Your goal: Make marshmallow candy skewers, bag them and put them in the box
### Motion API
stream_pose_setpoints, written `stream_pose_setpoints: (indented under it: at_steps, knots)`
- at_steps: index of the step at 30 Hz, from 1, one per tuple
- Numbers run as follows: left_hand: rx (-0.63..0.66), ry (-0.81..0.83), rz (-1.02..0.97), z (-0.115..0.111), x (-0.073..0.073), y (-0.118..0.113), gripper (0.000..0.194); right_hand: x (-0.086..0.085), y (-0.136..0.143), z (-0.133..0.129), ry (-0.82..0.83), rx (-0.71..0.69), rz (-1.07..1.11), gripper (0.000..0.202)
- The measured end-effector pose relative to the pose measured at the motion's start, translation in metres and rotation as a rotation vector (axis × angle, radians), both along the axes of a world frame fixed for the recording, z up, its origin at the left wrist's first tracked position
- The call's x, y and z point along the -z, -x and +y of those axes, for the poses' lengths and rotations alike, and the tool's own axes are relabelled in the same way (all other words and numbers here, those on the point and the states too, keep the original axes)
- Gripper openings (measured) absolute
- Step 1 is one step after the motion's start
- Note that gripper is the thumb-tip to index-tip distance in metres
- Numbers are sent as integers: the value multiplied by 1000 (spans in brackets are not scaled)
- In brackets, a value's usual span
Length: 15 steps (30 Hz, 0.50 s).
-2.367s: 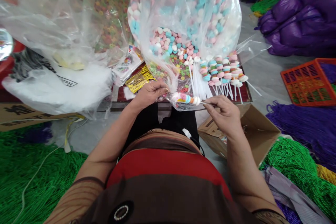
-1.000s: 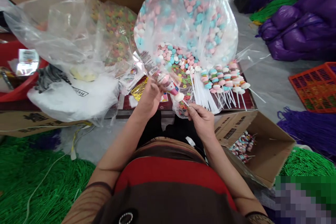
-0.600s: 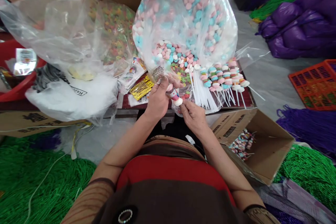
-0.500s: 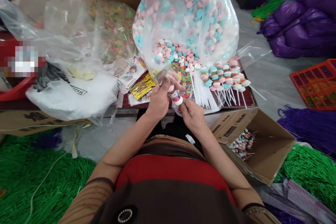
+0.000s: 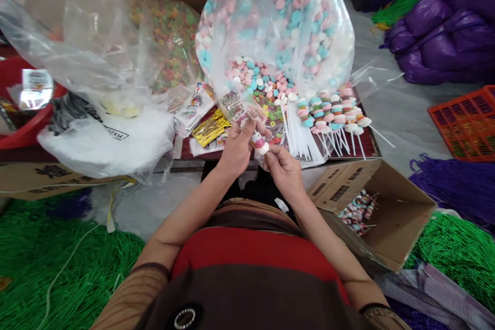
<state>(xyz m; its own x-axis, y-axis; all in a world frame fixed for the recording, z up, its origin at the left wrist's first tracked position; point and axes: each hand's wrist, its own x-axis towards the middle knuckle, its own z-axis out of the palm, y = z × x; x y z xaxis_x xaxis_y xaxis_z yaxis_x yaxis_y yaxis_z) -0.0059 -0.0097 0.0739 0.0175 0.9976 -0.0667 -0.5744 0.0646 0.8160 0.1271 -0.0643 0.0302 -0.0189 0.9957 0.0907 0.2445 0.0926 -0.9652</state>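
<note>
My left hand is closed round a candy skewer in a printed clear wrapper. Most of the candy is under my fingers; a pink and white end sticks out toward the right. At that end my right hand pinches with thumb and forefinger, and the stick there is mostly hidden. Just beyond lie white sticks and several finished skewers of pink, blue and white candies. Left of my hands are gold twist ties and a stack of printed wrappers.
A big clear bag of pastel candies stands at the back, beside a bag of gummy rings. An open carton holding wrapped skewers stands below right. A red basin is at left, an orange crate at right.
My left fingers have moved further over the candy, so less of it shows. The wrapper's printed upper part now stands out above my left hand. My right hand stays at the stick end.
</note>
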Motion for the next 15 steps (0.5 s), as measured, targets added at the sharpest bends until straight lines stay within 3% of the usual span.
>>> stream_pose_setpoints:
  at_steps: [5,12,15]
  knots:
    - [52,82,-34,-19,11,-8,44,4,10,1,-69,61,-23,25]
    - [-63,-55,-7,-9,3,-1,41,1,2,-6,-58,-43,-18,32]
    - [43,-22,48,-16,8,-4,41,-2,2,-8,-38,-40,23,32]
